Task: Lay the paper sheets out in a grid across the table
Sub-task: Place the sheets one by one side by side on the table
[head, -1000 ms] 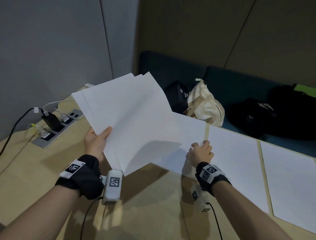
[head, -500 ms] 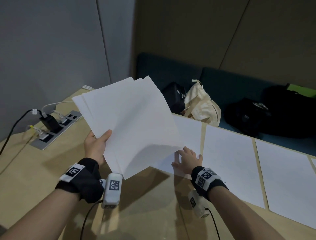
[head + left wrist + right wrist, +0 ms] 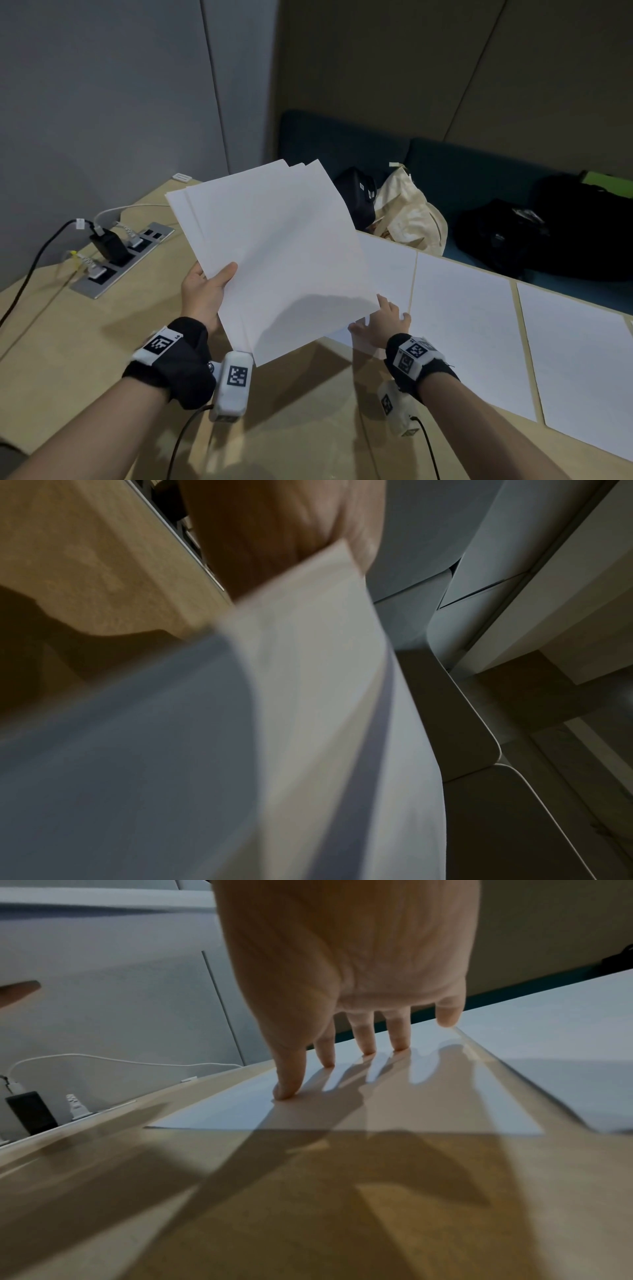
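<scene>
My left hand [image 3: 205,291] holds a fanned stack of white paper sheets [image 3: 274,253] up above the wooden table [image 3: 308,428], thumb on top. In the left wrist view the stack [image 3: 308,723] fills the frame, blurred. My right hand [image 3: 380,322] lies with straight spread fingers on a sheet [image 3: 390,267] flat on the table; the stack hides that sheet's left part. The right wrist view shows the fingertips [image 3: 286,1093] pressing this sheet [image 3: 342,1110]. To its right lie two more sheets, one [image 3: 469,325] beside it and another [image 3: 579,370] further right, with narrow gaps between.
A power strip [image 3: 123,257] with a black adapter and cables is set in the table at far left. Beyond the table's far edge a dark bench holds a cream tote bag [image 3: 407,212] and black bags [image 3: 534,233]. Bare wood lies in front of the sheets.
My right hand slid left and toward me along the leftmost laid sheet, fingers going from curled at its right edge to flat and spread. The left hand's stack stayed roughly in place.
</scene>
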Demonstrator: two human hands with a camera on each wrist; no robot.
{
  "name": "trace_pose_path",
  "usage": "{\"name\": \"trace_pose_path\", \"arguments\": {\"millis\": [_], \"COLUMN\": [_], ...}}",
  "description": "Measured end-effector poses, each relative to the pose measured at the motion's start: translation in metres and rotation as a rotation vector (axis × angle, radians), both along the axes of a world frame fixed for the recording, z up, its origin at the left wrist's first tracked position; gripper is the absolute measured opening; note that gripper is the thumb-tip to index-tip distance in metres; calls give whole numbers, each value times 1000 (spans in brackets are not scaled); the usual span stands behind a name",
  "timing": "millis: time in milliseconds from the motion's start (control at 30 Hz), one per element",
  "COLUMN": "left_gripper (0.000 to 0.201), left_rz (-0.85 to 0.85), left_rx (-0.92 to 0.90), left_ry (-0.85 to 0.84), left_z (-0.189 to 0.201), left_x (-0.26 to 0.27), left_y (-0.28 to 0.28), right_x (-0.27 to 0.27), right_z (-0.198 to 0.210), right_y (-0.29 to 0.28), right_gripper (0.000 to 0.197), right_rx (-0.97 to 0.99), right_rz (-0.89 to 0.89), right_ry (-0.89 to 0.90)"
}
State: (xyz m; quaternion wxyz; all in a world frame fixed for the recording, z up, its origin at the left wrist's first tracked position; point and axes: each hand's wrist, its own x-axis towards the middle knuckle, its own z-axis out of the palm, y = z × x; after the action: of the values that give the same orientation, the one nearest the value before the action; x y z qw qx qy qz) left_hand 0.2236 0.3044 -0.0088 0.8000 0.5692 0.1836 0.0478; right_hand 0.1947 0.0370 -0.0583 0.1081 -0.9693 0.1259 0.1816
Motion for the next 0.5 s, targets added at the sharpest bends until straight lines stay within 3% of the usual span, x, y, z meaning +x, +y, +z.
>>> {"name": "trace_pose_path", "arguments": {"millis": [167, 500], "left_gripper": [19, 24], "left_rz": [-16, -19], "left_rx": [10, 36], "left_ry": [-3, 8], "left_z": [2, 6], "left_x": [-2, -4], "left_y": [0, 1], "right_x": [2, 1], "right_z": [-7, -2], "right_y": [-3, -1], "right_gripper": [68, 65], "right_rx": [75, 77], "right_rz": [-65, -52], "right_ry": [-41, -46]}}
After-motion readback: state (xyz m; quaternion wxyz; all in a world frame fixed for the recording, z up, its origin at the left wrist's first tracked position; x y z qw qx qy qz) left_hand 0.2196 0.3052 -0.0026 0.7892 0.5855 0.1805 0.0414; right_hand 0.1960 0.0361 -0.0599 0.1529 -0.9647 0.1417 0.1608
